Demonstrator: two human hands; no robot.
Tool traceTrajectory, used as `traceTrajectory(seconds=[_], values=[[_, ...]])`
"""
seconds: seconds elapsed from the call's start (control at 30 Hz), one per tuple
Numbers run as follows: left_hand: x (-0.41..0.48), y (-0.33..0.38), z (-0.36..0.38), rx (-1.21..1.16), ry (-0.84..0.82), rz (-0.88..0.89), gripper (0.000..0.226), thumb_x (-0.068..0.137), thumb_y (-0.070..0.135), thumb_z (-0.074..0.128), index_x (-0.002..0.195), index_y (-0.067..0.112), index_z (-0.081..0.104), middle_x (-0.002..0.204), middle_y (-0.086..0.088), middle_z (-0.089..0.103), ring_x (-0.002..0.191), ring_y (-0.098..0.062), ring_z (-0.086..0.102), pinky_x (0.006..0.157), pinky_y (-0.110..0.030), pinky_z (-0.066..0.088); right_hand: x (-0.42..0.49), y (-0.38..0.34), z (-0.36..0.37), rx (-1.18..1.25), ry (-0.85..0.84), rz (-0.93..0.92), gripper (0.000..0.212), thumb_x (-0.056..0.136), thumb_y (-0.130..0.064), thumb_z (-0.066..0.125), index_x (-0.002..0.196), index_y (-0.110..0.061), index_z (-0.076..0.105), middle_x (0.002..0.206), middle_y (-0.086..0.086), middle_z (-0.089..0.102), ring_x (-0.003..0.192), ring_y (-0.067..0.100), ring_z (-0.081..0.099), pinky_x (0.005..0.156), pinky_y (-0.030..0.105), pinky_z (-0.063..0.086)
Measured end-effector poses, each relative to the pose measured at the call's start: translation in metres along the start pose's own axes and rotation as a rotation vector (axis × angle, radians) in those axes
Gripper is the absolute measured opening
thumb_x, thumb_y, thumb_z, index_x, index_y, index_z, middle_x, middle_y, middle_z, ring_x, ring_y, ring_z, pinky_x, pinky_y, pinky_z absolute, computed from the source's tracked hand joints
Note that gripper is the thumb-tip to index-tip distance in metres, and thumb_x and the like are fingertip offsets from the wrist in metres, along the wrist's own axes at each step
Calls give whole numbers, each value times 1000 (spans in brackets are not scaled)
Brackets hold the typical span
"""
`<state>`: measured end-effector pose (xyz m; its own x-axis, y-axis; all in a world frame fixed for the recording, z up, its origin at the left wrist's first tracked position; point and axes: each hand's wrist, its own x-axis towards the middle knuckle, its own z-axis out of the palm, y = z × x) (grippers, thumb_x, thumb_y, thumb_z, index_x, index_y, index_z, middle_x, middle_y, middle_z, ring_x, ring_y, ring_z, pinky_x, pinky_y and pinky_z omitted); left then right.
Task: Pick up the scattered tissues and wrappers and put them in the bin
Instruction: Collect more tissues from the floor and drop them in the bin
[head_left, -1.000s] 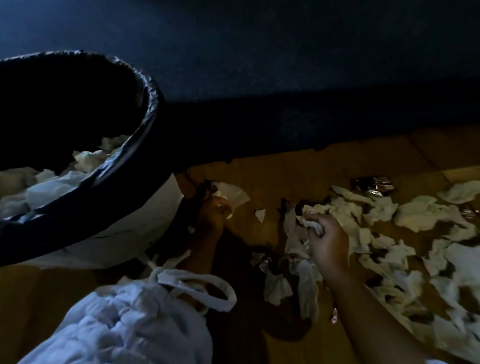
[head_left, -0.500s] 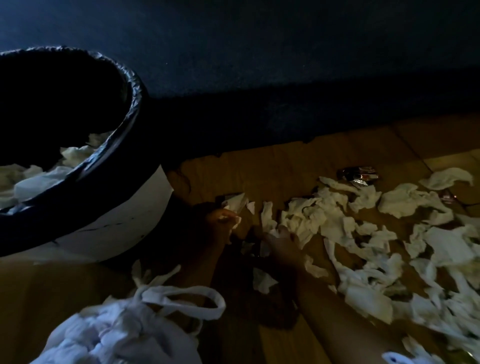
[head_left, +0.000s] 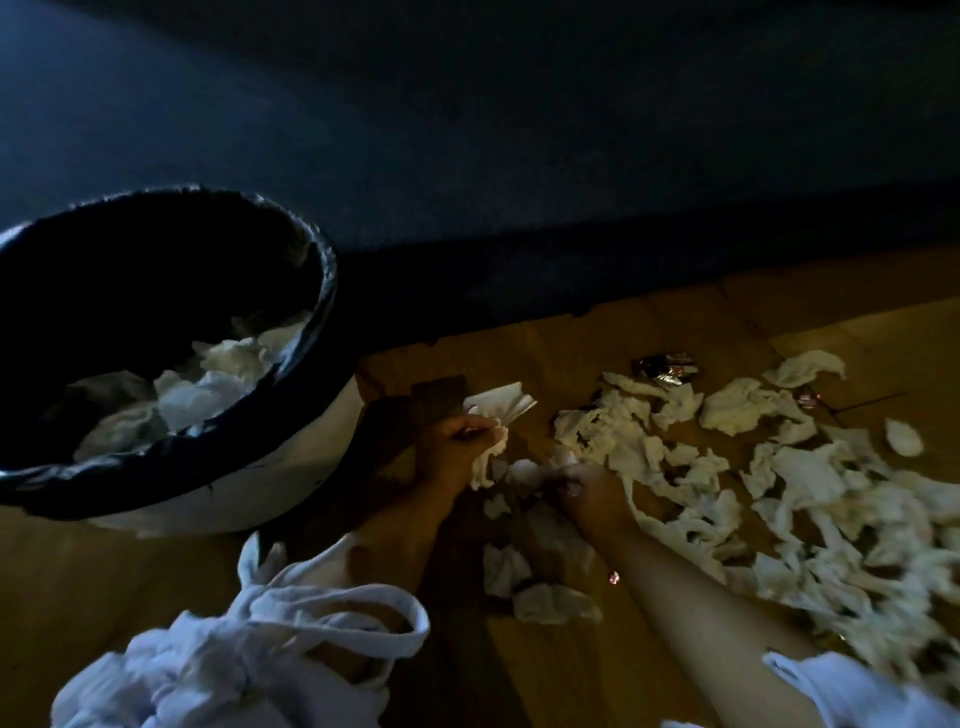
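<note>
A white bin (head_left: 291, 478) with a black liner stands at the left, with several tissues inside it. My left hand (head_left: 454, 447) is just right of the bin and grips a bunch of white tissues (head_left: 501, 408). My right hand (head_left: 589, 491) is low on the floor beside it, fingers curled round crumpled tissue at the left end of the pile. Many white tissues (head_left: 779, 467) lie scattered across the wooden floor to the right. A shiny dark wrapper (head_left: 665, 366) lies at the pile's far edge, and a small pink wrapper (head_left: 808, 399) further right.
A dark blue sofa or wall (head_left: 519, 156) runs along the back of the floor. A white cloth bag (head_left: 249, 665) with loop handles lies in front of me at the lower left. A few loose tissues (head_left: 556, 603) lie between my forearms.
The view has tilted down, so the bin sits lower. My left hand has risen slightly with its tissues. My right hand has closed on tissue near the left hand.
</note>
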<state>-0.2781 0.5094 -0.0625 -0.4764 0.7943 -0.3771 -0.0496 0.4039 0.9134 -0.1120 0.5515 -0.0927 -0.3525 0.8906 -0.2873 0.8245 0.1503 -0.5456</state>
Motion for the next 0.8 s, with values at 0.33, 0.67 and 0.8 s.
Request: traceTrajectory(seconds=[0.33,0.67,0.8], values=[[-75,119,-86,-77,-137,154,10,77,14,73,87,12,70,93,-3,70,84,-13,68,76,-25,56,-35,-147,-118,444,216,51,10,82,-11,68,92,-12,67,95,-1,60,61,5,49,36,4,33],[-71,166,-232,-13,332,285,15,70,19,80,65,25,67,79,1,69,73,-11,61,70,-26,50,-44,-311,-95,743,153,-103,7,76,-7,72,80,-11,69,88,3,65,85,12,60,67,15,47],[-65,160,-263,118,402,186,9,76,23,75,82,18,71,78,1,63,59,-7,51,46,-9,39,-41,-354,-64,791,-9,-88,18,79,-3,69,97,0,69,78,2,64,79,14,58,71,22,47]])
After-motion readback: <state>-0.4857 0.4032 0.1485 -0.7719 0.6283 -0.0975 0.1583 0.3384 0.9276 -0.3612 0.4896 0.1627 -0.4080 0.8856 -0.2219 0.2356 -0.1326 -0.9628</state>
